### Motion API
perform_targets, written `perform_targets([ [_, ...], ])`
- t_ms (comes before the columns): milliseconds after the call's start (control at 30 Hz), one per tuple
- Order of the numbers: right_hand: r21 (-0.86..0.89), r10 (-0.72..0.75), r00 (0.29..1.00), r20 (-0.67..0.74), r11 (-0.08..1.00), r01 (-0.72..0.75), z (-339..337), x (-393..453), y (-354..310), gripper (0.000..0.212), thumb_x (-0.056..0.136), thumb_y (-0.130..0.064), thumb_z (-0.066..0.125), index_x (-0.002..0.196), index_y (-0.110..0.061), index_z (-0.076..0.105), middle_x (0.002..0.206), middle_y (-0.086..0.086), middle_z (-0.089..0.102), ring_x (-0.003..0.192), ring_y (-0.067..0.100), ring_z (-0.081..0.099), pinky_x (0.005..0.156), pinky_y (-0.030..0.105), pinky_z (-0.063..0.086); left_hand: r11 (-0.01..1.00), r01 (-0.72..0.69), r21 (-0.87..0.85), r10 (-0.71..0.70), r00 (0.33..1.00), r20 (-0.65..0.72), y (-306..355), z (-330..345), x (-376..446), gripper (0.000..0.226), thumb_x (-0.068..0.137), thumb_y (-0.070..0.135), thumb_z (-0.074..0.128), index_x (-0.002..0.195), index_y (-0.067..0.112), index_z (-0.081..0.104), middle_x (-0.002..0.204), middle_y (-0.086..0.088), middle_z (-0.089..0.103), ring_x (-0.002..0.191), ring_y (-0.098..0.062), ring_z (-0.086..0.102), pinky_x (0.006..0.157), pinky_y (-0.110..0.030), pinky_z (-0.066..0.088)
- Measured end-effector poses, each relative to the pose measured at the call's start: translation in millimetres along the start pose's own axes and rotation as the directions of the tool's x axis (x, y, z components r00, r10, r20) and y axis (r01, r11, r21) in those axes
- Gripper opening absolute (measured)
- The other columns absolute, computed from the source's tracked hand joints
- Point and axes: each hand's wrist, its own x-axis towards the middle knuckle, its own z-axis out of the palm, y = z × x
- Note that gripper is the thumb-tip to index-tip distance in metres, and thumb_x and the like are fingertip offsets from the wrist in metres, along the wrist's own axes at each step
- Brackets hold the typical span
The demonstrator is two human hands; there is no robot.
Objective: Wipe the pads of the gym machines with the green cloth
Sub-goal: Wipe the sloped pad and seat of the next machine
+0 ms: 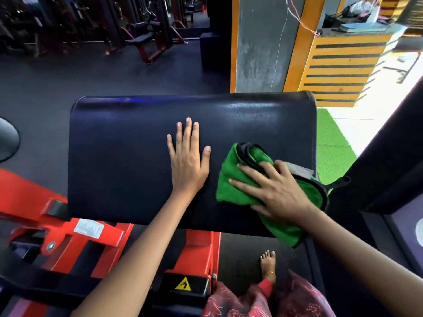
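Note:
A wide black pad (128,161) of a red gym machine fills the middle of the head view. My left hand (188,160) lies flat on the pad's centre with straight, spread fingers. The green cloth (231,186), bunched and edged in black, sits on the pad's right part and hangs over its near edge. My right hand (278,192) presses down on the cloth with its fingers spread across it.
The machine's red frame (87,239) with a yellow warning sticker (183,284) stands below the pad. My bare foot (268,263) is on the dark floor. Other machines stand at the back left, a grey and orange pillar (258,42) behind, green turf (332,147) to the right.

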Motion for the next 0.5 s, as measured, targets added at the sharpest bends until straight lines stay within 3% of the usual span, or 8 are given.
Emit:
perform_targets([
  [67,-0.019,0.008,1.0,0.017,1.0,-0.008,-5.5,-16.2,15.0,0.092,0.056,-0.05,0.08,0.137,-0.033,0.04,0.137,0.008,0.052,0.102,0.031,0.042,0.08,0.042,0.029,1.0,-0.009,-0.005,0.009,1.0,0.005,2.4,0.1,3.8,0.059,0.097,0.036,0.031,0.147,0.004,0.03,0.155,-0.012,0.025,0.145,-0.03,0.016,0.116,-0.048,0.006],
  [133,-0.016,0.165,0.986,-0.005,0.986,-0.165,-10.3,-14.7,28.7,0.081,0.064,-0.049,0.073,0.137,-0.033,0.041,0.138,0.009,0.05,0.101,0.032,0.041,0.079,0.042,0.029,1.0,0.004,0.004,-0.004,1.0,-0.001,2.7,-0.8,5.0,0.059,0.097,0.036,0.032,0.147,0.004,0.029,0.155,-0.012,0.024,0.145,-0.03,0.016,0.116,-0.049,0.007],
  [267,0.01,0.495,0.869,0.007,0.869,-0.495,-12.1,14.0,12.5,0.066,0.072,-0.051,0.047,0.135,-0.033,0.05,0.138,0.009,0.049,0.103,0.032,0.038,0.08,0.043,0.028,1.0,0.008,0.007,-0.008,1.0,0.01,2.4,0.8,0.4,0.059,0.097,0.036,0.031,0.147,0.005,0.028,0.156,-0.012,0.023,0.145,-0.03,0.015,0.116,-0.05,0.007],
  [367,0.027,0.414,0.91,0.023,0.91,-0.414,-3.7,22.2,-22.3,0.073,0.067,-0.05,0.064,0.136,-0.031,0.05,0.139,0.009,0.049,0.103,0.031,0.039,0.083,0.045,0.029,1.0,0.002,0.003,-0.002,1.0,0.008,1.7,1.5,1.4,0.059,0.097,0.037,0.03,0.147,0.004,0.029,0.155,-0.012,0.024,0.145,-0.03,0.016,0.116,-0.05,0.008],
  [500,0.037,0.056,0.997,0.055,0.998,-0.058,3.1,-6.7,-39.9,0.084,0.06,-0.051,0.075,0.137,-0.031,0.048,0.14,0.007,0.049,0.105,0.032,0.042,0.084,0.044,0.03,1.0,-0.007,-0.002,0.007,1.0,-0.008,1.7,1.5,1.7,0.059,0.096,0.037,0.033,0.145,0.004,0.032,0.154,-0.013,0.027,0.144,-0.031,0.019,0.115,-0.049,0.008],
])
